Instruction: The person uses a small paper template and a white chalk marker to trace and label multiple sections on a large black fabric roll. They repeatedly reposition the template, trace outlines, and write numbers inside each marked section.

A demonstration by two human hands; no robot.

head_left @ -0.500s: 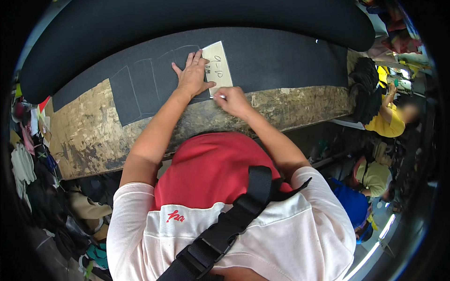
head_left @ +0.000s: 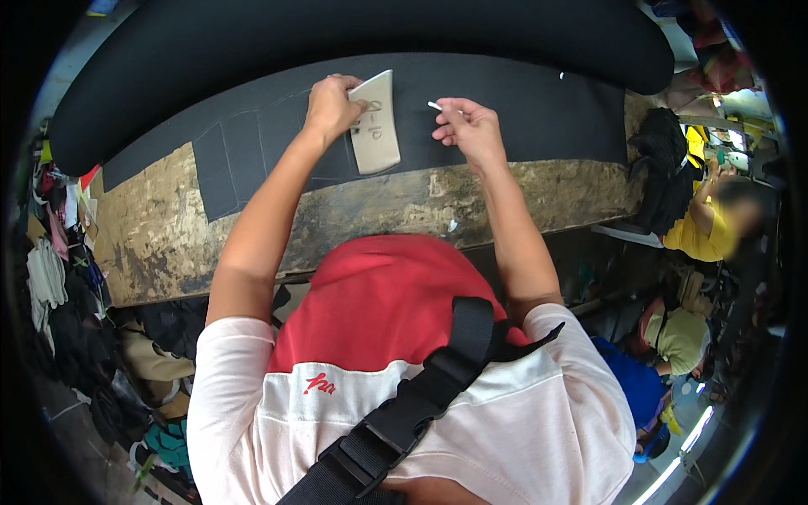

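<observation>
My left hand (head_left: 334, 109) grips the left edge of a beige cardboard pattern piece (head_left: 375, 126) with dark handwriting on it. The piece is tilted, apparently lifted off the black fabric (head_left: 497, 109). To its right, my right hand (head_left: 471, 130) is raised over the fabric and pinches a short white stick of chalk (head_left: 435, 106) between thumb and fingers. Thin pale outlines run across the fabric left of my left hand, forming several panel shapes side by side.
Behind the fabric lies a thick black roll (head_left: 362, 29). The worn wooden table (head_left: 160, 240) shows along the near side. Dark cloth (head_left: 661, 168) is heaped at its right end. Garments and scraps (head_left: 46, 282) pile up at left. A person in yellow (head_left: 703, 227) is off to the right.
My left hand has gone from pressing the pattern piece flat to holding it tilted. My right hand has moved up and right, away from the piece's lower edge, with the chalk.
</observation>
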